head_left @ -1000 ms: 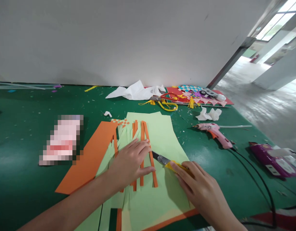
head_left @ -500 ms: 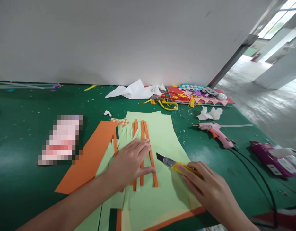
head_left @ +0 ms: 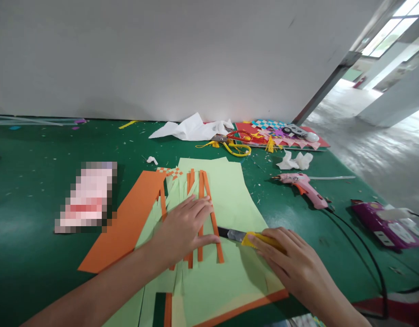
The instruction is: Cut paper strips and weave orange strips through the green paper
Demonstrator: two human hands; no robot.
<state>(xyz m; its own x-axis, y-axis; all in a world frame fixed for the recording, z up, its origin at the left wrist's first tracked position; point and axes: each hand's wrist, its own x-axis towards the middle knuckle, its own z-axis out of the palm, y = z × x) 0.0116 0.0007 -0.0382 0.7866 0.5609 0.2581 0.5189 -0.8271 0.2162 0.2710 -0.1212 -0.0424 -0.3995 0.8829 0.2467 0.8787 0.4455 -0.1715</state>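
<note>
My left hand (head_left: 184,229) lies flat with fingers spread, pressing down several cut orange strips (head_left: 211,209) and green strips on a light green paper sheet (head_left: 230,195). My right hand (head_left: 293,265) grips a yellow utility knife (head_left: 245,237). Its blade tip rests on the green sheet right beside my left fingertips and the rightmost orange strip. A wide orange paper piece (head_left: 127,222) lies to the left of the strips. A small orange-and-white woven patch (head_left: 172,172) sits at the strips' far end.
A pink glue gun (head_left: 303,184) with a black cord lies to the right, and a purple box (head_left: 383,220) beyond it. Scissors (head_left: 233,143), white tissue (head_left: 192,129) and colourful craft pieces (head_left: 281,134) sit near the wall. A blurred pink object (head_left: 88,197) lies at left.
The knife had lifted away to the right half a second ago. Now my right hand has brought its blade back down and left to the orange strip. My left hand stayed put.
</note>
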